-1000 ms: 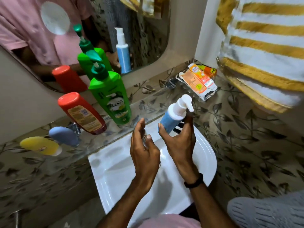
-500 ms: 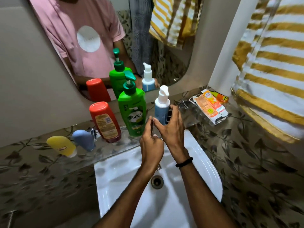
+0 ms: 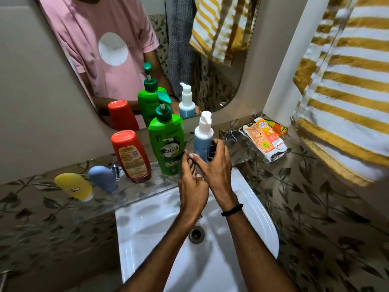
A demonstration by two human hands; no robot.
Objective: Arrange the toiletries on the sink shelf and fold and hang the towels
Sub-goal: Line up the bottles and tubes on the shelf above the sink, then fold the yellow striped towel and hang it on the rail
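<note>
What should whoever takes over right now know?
Right grip: holds the blue pump bottle just right of the green pump bottle. Something black sits between its fingers, unclear what. The bottle's base is hidden, so I can't tell if it's set down.
Left grip: open, empty, beside the right.
Done: yellow bottle, grey-blue bottle, red bottle and green pump bottle stand in a row on the shelf.
Left: release the blue pump bottle. Sachets lie in the side dish. Striped towel hangs at right, fold unchecked.
</note>
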